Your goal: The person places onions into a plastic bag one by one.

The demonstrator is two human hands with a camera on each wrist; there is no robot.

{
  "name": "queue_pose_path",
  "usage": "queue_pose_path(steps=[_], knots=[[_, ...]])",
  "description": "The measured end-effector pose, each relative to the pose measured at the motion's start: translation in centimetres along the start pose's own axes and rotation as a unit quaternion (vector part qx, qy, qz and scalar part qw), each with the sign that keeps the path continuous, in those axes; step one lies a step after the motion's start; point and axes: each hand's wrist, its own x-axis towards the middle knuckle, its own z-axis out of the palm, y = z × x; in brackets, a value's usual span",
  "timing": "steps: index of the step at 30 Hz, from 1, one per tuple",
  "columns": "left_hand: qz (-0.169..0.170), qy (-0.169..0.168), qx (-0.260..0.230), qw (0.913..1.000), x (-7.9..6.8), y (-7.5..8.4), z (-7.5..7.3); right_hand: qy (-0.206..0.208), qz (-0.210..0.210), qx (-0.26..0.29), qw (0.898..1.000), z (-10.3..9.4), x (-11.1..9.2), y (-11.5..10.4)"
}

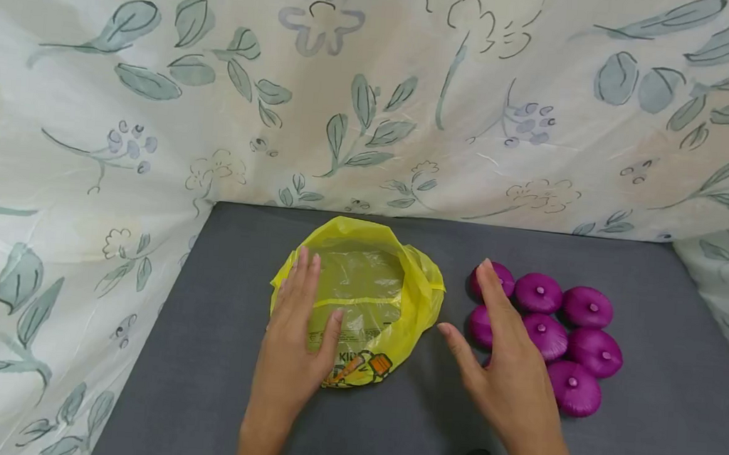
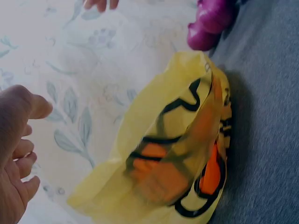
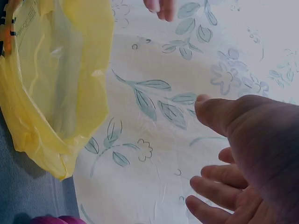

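On the grey table point(image 1: 223, 302), left of the onions: we are looking at the yellow bag point(image 1: 422, 296), which is standing with its wide mouth gaping upward; we are seeing no onion inside.
Purple onions point(image 1: 545, 337): they are resting in a cluster at the right, several touching; we are counting at least seven, with the right hand hiding part of the group.
Left hand point(image 1: 297, 344): it is hovering by the bag's near left side, fingers extended, thumb spread; it is gripping nothing, and the left wrist view is showing it apart from the bag.
Right hand point(image 1: 513, 375): it is hovering over the onions' left side, fingers extended, thumb pointing toward the bag; it is holding nothing.
Step in hand: we are judging this as the readiness before loading, with the bag waiting and the onions lying outside.
Next move: we are supposing it is calling for the right hand to grasp an onion and lower it through the mouth, with the left hand steadying the thin rim.
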Motion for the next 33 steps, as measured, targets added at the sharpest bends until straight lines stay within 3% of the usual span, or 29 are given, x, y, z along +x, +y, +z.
queue_pose_path(steps=[6, 15, 19, 25, 29, 33], knots=[[-0.042, 0.011, -0.006, 0.999, 0.0, -1.4, -0.5, 0.078, -0.009, 0.011, 0.997, -0.7, -0.1, 0.7], [-0.139, -0.049, -0.002, 0.9891, -0.5, -2.8, 0.1, 0.148, 0.001, 0.004, 0.989, -2.2, -0.4, 2.9], [-0.161, -0.045, -0.017, 0.9858, -0.7, -3.2, 0.4, 0.177, 0.011, 0.0, 0.984, -3.0, -0.5, 3.9], [-0.182, -0.041, -0.036, 0.9818, -0.9, -3.6, 0.6, 0.206, 0.071, -0.031, 0.975, -4.9, -1.2, 5.7], [-0.194, -0.048, -0.048, 0.9786, -0.9, -3.8, 0.8, 0.221, 0.127, -0.072, 0.964, -6.3, -2.0, 7.2], [-0.2, -0.058, -0.057, 0.9765, -0.8, -3.9, 1.0, 0.238, 0.157, -0.084, 0.955, -7.4, -3.1, 8.4]])
